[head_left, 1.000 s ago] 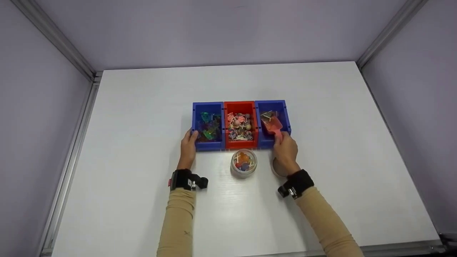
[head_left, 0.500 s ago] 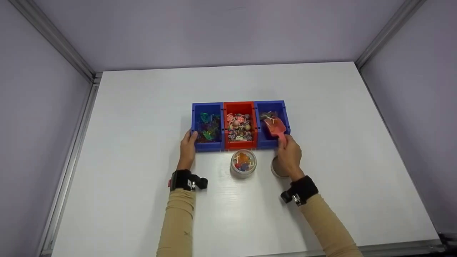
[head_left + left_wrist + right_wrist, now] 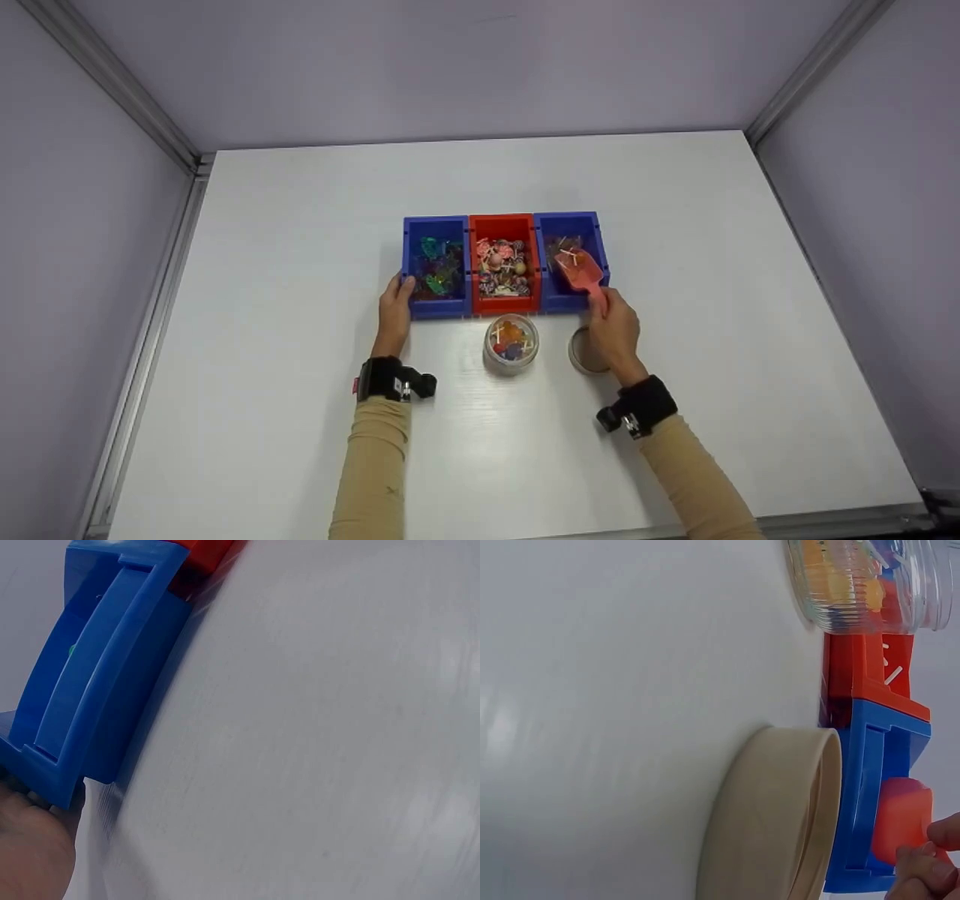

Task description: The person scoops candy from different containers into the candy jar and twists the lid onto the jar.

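Note:
My right hand (image 3: 616, 328) grips the handle of a pink scoop (image 3: 581, 271), whose blade is over the right blue bin (image 3: 566, 225). A few lollipops with white sticks (image 3: 571, 257) lie on the blade. More wrapped candy (image 3: 556, 245) is in the bin behind it. With the left hand (image 3: 394, 311) I hold the near left corner of the left blue bin (image 3: 439, 307), thumb at its edge; in the left wrist view the fingers are partly hidden by the bin (image 3: 112, 690). Between my hands stands a glass jar (image 3: 511, 343) containing colourful lollipops.
A red bin (image 3: 506, 304) full of lollipops sits between the two blue ones. The left bin has green and dark translucent pieces (image 3: 439, 266). Beneath my right wrist lies a round beige lid (image 3: 772, 817) on the white table (image 3: 262, 300), which walls enclose behind and at the sides.
The right hand has drawn the scoop back toward me and slightly right, with lollipops now showing on its blade. More of the round lid shows. My left hand stays in place.

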`<state>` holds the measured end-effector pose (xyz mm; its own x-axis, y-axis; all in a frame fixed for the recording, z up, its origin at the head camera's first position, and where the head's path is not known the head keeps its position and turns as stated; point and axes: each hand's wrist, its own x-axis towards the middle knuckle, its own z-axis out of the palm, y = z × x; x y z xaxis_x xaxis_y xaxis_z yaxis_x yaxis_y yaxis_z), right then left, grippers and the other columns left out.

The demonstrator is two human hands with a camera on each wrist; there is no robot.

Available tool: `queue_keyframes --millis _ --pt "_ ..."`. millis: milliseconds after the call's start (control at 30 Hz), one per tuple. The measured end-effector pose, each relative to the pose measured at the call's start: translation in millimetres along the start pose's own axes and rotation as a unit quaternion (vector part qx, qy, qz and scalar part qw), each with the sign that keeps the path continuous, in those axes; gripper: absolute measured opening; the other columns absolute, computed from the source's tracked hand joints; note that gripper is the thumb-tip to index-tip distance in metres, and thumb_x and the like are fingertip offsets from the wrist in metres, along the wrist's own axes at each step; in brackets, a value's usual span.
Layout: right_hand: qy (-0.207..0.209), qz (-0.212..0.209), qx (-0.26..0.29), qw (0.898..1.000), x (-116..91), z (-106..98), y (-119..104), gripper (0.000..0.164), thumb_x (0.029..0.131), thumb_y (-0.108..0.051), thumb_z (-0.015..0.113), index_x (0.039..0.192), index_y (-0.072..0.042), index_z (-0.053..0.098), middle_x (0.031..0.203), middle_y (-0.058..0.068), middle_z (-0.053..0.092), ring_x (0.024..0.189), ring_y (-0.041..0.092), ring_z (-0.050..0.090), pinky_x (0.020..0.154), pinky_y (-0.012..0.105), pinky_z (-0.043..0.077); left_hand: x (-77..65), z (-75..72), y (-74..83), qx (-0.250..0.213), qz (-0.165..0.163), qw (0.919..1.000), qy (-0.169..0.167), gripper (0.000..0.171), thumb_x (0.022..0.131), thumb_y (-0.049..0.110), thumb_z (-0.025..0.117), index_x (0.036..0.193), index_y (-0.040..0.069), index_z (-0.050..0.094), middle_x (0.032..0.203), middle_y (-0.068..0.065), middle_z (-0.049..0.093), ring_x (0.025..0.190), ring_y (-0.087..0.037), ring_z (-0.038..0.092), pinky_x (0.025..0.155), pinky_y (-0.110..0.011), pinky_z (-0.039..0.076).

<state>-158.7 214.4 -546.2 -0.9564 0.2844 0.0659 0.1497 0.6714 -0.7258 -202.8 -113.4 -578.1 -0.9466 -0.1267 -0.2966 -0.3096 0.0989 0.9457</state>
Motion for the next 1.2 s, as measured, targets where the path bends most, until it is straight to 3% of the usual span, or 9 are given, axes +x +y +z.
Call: queue_keyframes --millis 300,767,1000,1200 --pt "0.014 -0.022 -0.002 1.0 0 -7 1 0.028 0.095 -0.013 0.057 0.115 0.006 0.063 0.092 0.024 0.067 0.081 0.036 0.06 0.069 0.04 0.043 1.1 -0.6 0.0 0.002 -0.005 1.0 0.0 0.059 0.104 0.034 0.038 0.151 0.0 0.028 0.158 -0.019 0.031 0.15 -0.031 0.023 0.126 -0.043 0.02" --pt "-0.003 -0.058 0.008 0.998 -5 -18 4 0.028 0.094 -0.013 0.058 0.113 0.007 0.064 0.082 0.021 0.064 0.071 0.026 0.052 0.063 0.03 0.037 1.5 -2.2 -1.9 -0.003 -0.004 0.9999 -0.014 0.061 0.105 0.035 0.037 0.152 0.0 0.024 0.159 -0.019 0.026 0.151 -0.032 0.02 0.126 -0.044 0.018" --pt "-0.006 -0.058 0.015 0.998 -8 -22 6 0.027 0.094 -0.012 0.06 0.112 0.006 0.065 0.081 0.02 0.063 0.071 0.024 0.049 0.062 0.027 0.035 0.6 -0.4 -0.7 0.005 -0.004 1.0 -0.002 0.06 0.104 0.035 0.038 0.151 0.0 0.027 0.158 -0.019 0.029 0.15 -0.032 0.022 0.126 -0.043 0.02" --pt "0.014 -0.096 0.012 0.995 -14 -26 6 0.024 0.091 -0.009 0.061 0.107 0.007 0.066 0.078 0.019 0.063 0.067 0.019 0.047 0.061 0.026 0.034 0.3 -0.8 -0.8 0.006 0.005 1.0 0.003 0.059 0.104 0.034 0.039 0.15 -0.001 0.029 0.157 -0.02 0.03 0.15 -0.032 0.023 0.126 -0.043 0.02"
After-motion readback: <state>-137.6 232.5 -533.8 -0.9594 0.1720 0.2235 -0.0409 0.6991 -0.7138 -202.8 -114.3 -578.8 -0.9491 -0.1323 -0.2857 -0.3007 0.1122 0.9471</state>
